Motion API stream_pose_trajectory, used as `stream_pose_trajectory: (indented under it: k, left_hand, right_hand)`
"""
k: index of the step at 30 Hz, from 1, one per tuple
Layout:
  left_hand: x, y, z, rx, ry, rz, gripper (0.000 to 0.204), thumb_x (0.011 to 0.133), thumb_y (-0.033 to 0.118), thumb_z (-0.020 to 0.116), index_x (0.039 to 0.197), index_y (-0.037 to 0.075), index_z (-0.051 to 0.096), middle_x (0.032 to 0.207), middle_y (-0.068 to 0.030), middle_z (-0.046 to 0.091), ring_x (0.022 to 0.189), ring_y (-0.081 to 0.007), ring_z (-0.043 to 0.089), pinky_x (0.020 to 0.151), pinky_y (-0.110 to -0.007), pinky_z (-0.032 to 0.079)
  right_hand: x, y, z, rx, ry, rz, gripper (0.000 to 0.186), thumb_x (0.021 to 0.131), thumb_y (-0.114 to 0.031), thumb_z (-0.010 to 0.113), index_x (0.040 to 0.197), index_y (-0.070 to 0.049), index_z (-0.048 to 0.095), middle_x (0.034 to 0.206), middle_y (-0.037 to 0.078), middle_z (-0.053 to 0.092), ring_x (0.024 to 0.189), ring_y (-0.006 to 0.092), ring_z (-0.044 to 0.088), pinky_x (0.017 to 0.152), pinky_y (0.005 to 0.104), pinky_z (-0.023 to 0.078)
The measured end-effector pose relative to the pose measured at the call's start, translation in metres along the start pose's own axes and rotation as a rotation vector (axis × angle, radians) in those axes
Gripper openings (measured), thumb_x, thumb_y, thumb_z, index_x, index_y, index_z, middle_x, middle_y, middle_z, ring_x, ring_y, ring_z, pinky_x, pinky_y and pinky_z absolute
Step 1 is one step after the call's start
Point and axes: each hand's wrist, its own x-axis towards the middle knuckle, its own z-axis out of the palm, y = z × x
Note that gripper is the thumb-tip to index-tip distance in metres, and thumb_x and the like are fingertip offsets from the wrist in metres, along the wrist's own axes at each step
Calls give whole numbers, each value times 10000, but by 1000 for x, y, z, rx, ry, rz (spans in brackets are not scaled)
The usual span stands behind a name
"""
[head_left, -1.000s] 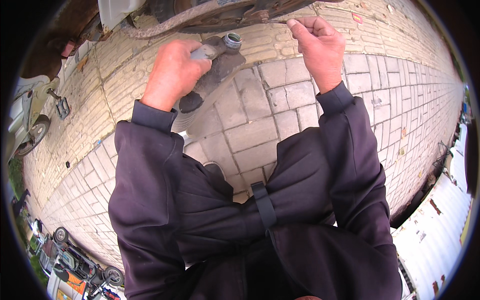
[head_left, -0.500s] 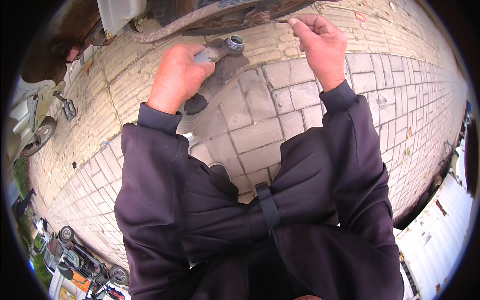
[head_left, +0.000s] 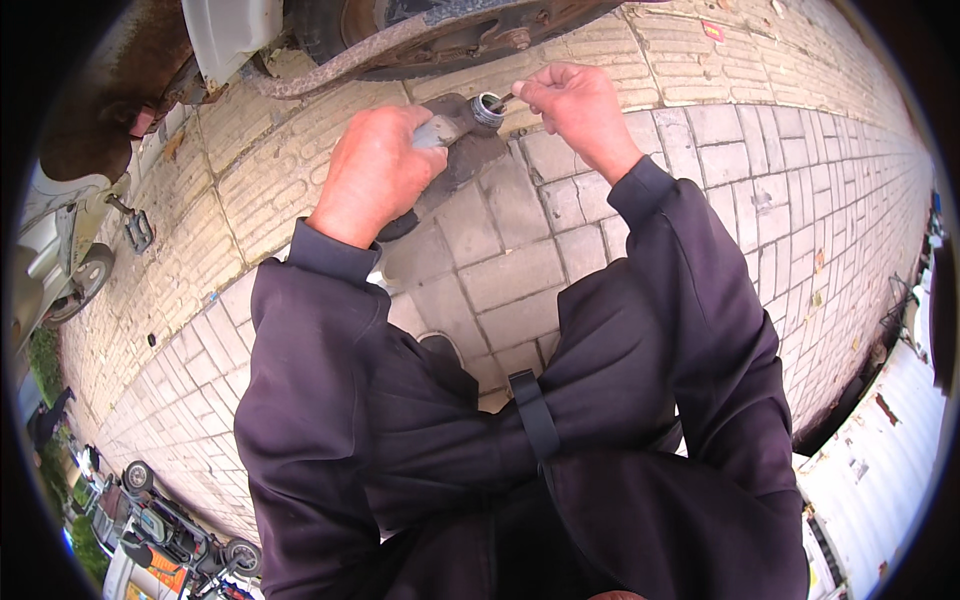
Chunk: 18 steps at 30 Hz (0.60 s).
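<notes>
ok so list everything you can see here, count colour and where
metal part with ring end: 1, grey, held over the paving, top centre
thin tool: 1, pale metal, tip at the ring end
dark patch: 1, blackish, on the paving under the part
brick paving: 1, beige, across the whole ground
vehicle underside: 1, rusty dark, top edge
white panel: 1, top left
small wheel: 1, black, left edge
sleeves: 2, dark purple, lower half
left hand: 1, gripping the part
right hand: 1, fingers pinching the tool
</notes>
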Motion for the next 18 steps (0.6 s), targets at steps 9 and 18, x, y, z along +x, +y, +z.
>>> stream_pose_trajectory:
  k: [9, 18]
  left_hand:
    - [6, 9, 1, 31, -28, -21, 403, 814, 163, 757, 1162, -42, 769, 1013, -313, 738, 1005, -504, 704, 885, -527, 564]
    - [10, 10, 1, 19, 3, -3, 385, 810, 167, 740, 1139, -29, 773, 996, -306, 736, 985, -504, 700, 869, -532, 559]
  right_hand:
    - [7, 19, 12, -126, -16, -48, 256, 937, -237, 853, 873, -1, 776, 685, 32, 663, 620, 105, 565, 593, 332, 474]
    - [-3, -8, -36, 226, 46, 22, 213, 955, -190, 847, 906, 0, 766, 738, -12, 663, 601, 56, 522, 540, 246, 411]
